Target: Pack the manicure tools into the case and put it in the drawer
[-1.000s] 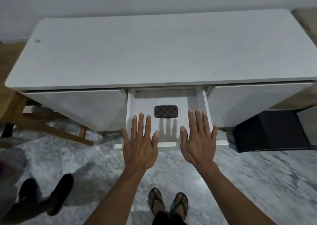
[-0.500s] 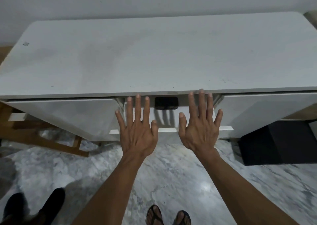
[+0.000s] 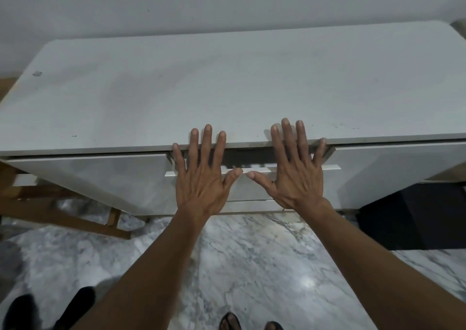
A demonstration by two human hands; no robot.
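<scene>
Both hands flat and spread wide, left hand (image 3: 201, 181) and right hand (image 3: 295, 176) gripping nothing, palms on the drawer (image 3: 249, 191) front under the tabletop (image 3: 227, 90) (case out of sight, presumably inside), so I'd push evenly to avoid jamming.

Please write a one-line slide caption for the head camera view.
Both open hands, left and right, press the nearly closed middle drawer of a white desk.
</scene>
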